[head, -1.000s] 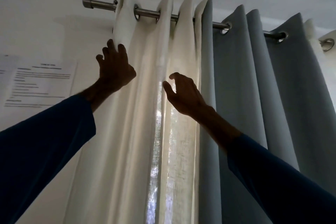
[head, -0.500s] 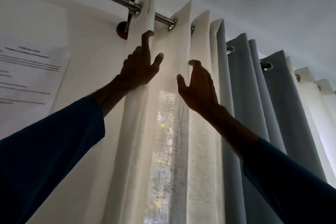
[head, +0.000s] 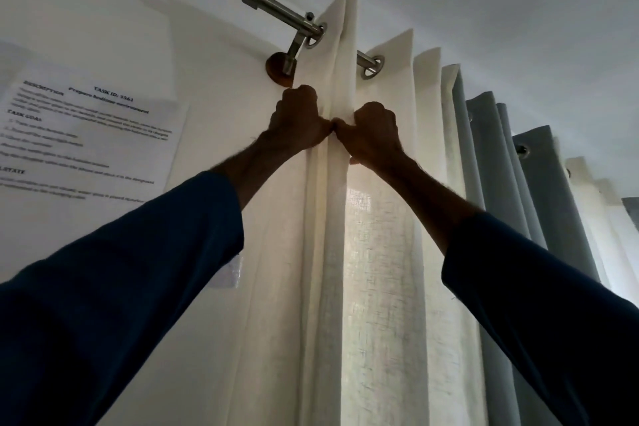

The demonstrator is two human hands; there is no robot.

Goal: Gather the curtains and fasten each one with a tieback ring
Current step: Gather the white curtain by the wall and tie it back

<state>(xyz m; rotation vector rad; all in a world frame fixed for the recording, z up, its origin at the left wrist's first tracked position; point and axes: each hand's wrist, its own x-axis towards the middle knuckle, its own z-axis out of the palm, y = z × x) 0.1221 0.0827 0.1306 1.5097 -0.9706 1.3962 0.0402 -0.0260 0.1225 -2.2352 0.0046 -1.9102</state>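
Cream curtain (head: 380,252) hangs by its eyelets at the wall end of the rod (head: 276,12), with its pleats bunched together. Grey curtain (head: 498,183) sits just beside it on the right, and there's a printed sheet (head: 86,135) on the wall. Up high, left hand (head: 297,121) clenches the outer folds, right hand (head: 371,133) fists the neighbouring pleat, thumbs meeting.
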